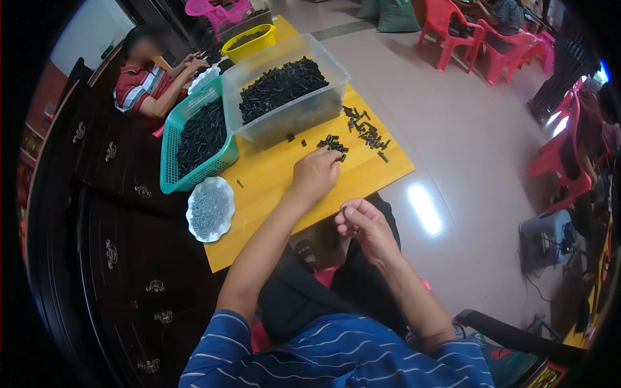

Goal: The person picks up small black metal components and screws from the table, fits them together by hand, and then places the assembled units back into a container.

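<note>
My left hand [315, 174] reaches over the yellow table with its fingers curled down at a small pile of short black cylinders [332, 141]. One dark piece lies right at its fingertips, and whether they grip it is hidden. Just off the table's near edge, my right hand [367, 226] is closed in a pinch, thumb against forefinger. A tiny dark spot shows at that pinch, too small to name. To the right of the pile, several black T-shaped pieces [369, 134] lie scattered.
A clear plastic bin [278, 126] and a green basket [169, 158] hold black parts. A white scalloped dish [229, 223] holds small silvery pieces. Behind stands a yellow basin [259, 45]. Another person [152, 87] works at the far left; dark drawers [139, 239] border the table's left.
</note>
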